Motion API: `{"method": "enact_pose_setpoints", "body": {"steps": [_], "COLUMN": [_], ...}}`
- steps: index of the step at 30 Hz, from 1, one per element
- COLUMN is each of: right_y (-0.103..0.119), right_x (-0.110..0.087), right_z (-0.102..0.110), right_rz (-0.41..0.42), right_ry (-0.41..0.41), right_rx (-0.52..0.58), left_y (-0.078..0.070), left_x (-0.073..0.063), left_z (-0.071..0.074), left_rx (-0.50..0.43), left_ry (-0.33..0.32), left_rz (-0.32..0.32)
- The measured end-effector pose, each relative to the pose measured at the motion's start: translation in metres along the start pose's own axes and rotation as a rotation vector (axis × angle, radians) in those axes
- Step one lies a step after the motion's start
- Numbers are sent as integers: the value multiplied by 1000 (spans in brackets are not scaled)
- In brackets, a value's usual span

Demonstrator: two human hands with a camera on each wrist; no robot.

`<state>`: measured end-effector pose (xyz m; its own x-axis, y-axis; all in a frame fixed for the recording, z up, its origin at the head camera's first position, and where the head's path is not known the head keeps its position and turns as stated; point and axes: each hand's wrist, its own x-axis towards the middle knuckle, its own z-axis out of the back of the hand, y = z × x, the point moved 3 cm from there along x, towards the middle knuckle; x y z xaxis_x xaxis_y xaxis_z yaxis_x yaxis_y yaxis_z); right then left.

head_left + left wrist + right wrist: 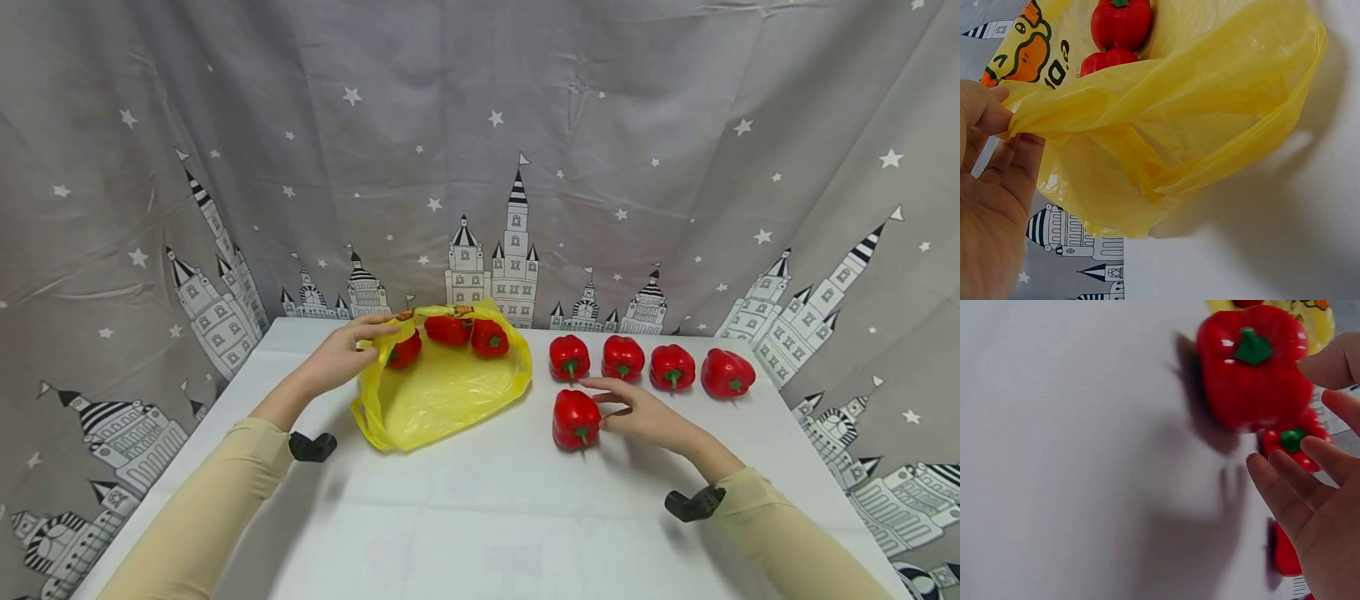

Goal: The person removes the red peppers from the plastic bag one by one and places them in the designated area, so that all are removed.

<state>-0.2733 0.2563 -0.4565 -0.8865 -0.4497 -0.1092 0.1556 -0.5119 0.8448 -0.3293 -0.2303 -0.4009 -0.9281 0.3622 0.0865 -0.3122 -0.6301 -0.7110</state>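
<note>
My left hand pinches the rim of a yellow plastic bag between thumb and fingers; the left wrist view shows the film bunched there. The bag lies on its side, mouth toward me. Inside it are red bell peppers with green stems, one a pepper at the right, another beside it and one near my left fingers. My right hand is spread beside a front red bell pepper. In the right wrist view its thumb is right at that pepper's side, and the other fingers reach out loosely.
Behind the front pepper a row of several more red bell peppers stands along the back right of the white table. A grey curtain printed with castles and stars hangs behind. Each wrist carries a small black camera.
</note>
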Motion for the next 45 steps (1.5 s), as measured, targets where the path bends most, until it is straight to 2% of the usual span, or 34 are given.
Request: {"method": "enact_pose_setpoints", "body": {"steps": [8,11,19,27,36,45], "right_y": [32,45,79,112,129,130], "right_x": [5,9,29,54,84,111], "right_z": [6,3,-19,-48,-84,-116], "right_rz": [110,116,91,175,230,267], "right_ry": [-25,-19,15,84,164,199], "right_rx": [-36,-45,-82,-99,-92,-78], "left_y": [0,1,1,0,-2,-6], "left_x": [-1,-1,-1,0,0,7], "left_z": [0,0,0,-1,2,10], "left_rx": [-7,-16,-6,-2,13,49], "left_ry": [2,2,-10,-9,-14,-31], "left_rz": [3,5,-7,-17,-11,17]}}
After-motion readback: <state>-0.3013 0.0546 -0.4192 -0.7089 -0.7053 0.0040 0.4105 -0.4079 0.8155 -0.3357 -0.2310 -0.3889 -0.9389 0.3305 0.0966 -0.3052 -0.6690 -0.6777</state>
